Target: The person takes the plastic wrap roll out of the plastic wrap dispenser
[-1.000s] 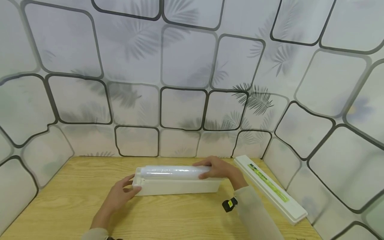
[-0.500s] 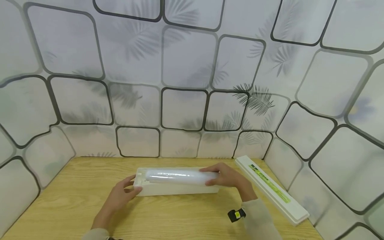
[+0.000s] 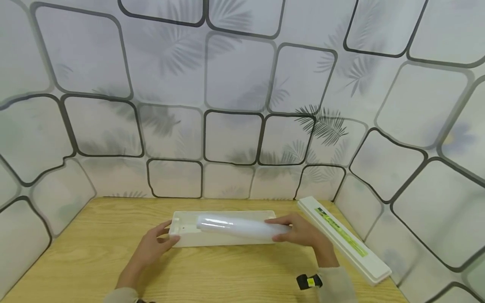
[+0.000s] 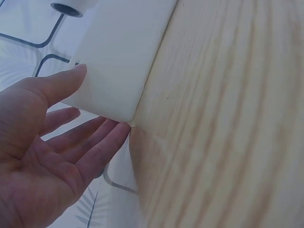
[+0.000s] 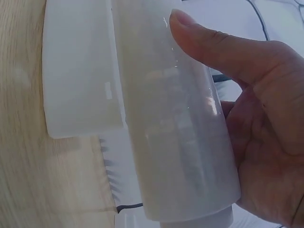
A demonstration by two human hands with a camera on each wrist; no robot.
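Observation:
A roll of clear cling film (image 3: 235,226) lies slantwise over the open white box (image 3: 223,240), its left end above the box's interior and its right end past the box's right side. My right hand (image 3: 301,229) grips that right end, thumb on the near side. The right wrist view has the shiny film roll (image 5: 175,128) large, with the hand (image 5: 270,90) around it and the box (image 5: 78,71) alongside. At the box's left end my left hand (image 3: 149,248) holds the corner. In the left wrist view its thumb touches the box's face (image 4: 123,52) and fingertips meet its end.
A long white lid (image 3: 342,242) with a green and yellow label lies diagonally on the wooden table (image 3: 212,273) at the right. Patterned wall covering (image 3: 235,139) rises behind the table and along both sides. A black wrist strap (image 3: 308,282) sits at the right sleeve.
My right hand has moved right and towards me with the film roll, which slid rightward and tilted, baring more of the box's interior. The left hand stays at the box's left end.

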